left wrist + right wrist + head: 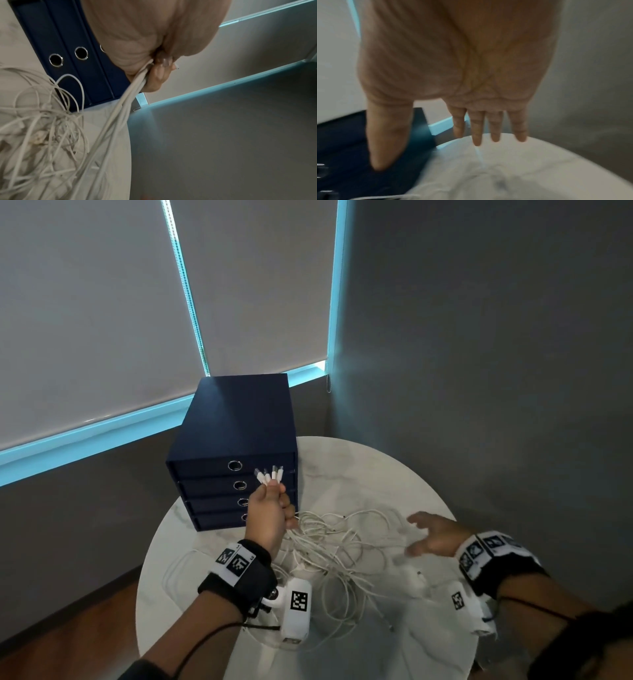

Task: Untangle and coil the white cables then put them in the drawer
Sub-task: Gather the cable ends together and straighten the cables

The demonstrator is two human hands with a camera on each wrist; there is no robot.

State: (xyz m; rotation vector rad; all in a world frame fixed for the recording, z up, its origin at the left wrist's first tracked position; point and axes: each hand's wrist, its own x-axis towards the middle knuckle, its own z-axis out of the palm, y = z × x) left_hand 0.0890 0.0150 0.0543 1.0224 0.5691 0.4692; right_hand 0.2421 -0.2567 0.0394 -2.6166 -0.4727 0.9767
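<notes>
A tangle of white cables (337,546) lies on the round marble table (359,467). My left hand (272,513) is raised in front of the drawer unit and grips a bundle of cable ends, with several white plugs (269,474) sticking up from the fist. In the left wrist view the gripped strands (120,111) run down from the curled fingers (159,75) to the heap (42,128). My right hand (433,535) hovers over the right side of the tangle, fingers (477,129) spread and straight, holding nothing. The dark blue drawer unit (236,440) has all drawers closed.
The drawer unit stands at the table's back left, with ring pulls (234,465) on each drawer front. Grey walls (496,354) and window blinds (85,302) close in behind the table. Wooden floor (68,628) shows at the lower left.
</notes>
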